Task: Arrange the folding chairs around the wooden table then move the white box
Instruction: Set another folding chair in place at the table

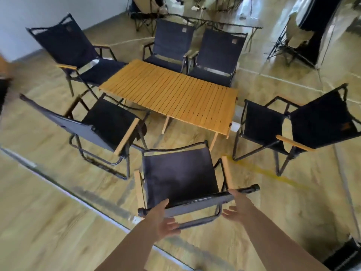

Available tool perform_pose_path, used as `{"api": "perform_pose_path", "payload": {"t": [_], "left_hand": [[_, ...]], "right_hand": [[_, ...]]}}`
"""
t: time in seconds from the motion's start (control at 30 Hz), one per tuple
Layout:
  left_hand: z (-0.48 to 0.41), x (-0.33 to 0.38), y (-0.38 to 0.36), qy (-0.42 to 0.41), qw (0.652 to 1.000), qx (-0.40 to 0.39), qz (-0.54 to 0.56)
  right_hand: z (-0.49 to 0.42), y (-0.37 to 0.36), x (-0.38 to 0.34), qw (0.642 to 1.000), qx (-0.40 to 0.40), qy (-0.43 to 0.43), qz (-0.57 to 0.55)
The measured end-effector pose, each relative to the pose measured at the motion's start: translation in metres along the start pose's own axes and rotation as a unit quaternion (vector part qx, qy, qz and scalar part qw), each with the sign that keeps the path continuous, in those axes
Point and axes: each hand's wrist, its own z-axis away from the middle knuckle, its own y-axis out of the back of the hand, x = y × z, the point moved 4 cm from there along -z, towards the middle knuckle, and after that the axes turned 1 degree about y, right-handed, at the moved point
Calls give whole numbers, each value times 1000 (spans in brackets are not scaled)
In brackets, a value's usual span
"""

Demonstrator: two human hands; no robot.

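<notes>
A slatted wooden table (172, 90) stands in the middle of the floor with several dark folding chairs around it. Two chairs (170, 45) (218, 55) sit side by side on its far side, one (74, 53) at the far left corner, one (105, 122) at the near left, one (304, 122) at the right end. The nearest chair (181, 173) faces the table on the near side. My left hand (164, 218) and my right hand (240, 208) are at its backrest top, fingers spread, not closed around it. A small white object (235, 125) peeks out behind the table's right end.
More folding chairs and frames (144, 14) crowd the back of the room. A beige chair (293, 40) stands at the back right beside a dark pillar (320, 26). White tape lines (78, 196) and a yellow line (273, 173) cross the wooden floor.
</notes>
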Motion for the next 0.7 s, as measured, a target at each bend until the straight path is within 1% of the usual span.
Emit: {"api": "perform_pose_path", "payload": {"t": [0.1, 0.17, 0.23, 0.3, 0.37, 0.4, 0.43, 0.47, 0.53, 0.6, 0.63, 0.67, 0.7], "left_hand": [[-9, 0, 2, -35, 998, 26, 48], [-13, 1, 1, -46, 997, 32, 54], [-17, 1, 1, -55, 996, 32, 66], [-19, 1, 1, -63, 994, 34, 80], [-22, 2, 4, -71, 993, 39, 85], [-24, 3, 6, -71, 993, 48, 78], [-25, 4, 8, -71, 993, 59, 71], [-25, 5, 8, -72, 993, 68, 59], [-25, 9, 7, -69, 993, 75, 53], [-23, 14, 4, -58, 993, 83, 61], [-24, 17, 3, -55, 992, 89, 64], [-25, 20, 2, -54, 992, 93, 64], [-28, 24, 1, -55, 992, 96, 65]], "right_hand": [[-10, -8, -3, 997, -21, 28, 69], [-15, -14, -3, 994, -33, 45, 93], [-19, -18, -2, 993, -31, 43, 106], [-26, -24, -2, 993, -38, 42, 101], [-30, -24, -1, 991, -16, 66, 112], [-33, -21, 1, 993, 5, 82, 90], [-33, -18, -1, 995, -1, 89, 34], [-35, -22, -2, 996, -21, 86, 31], [-45, -17, 0, 995, 0, 99, 25], [-45, -17, -2, 996, 21, 85, 13], [-46, -13, -1, 996, 31, 87, 18], [-44, -11, -1, 992, 30, 110, 47], [-43, -15, -1, 992, 13, 112, 53]]}}
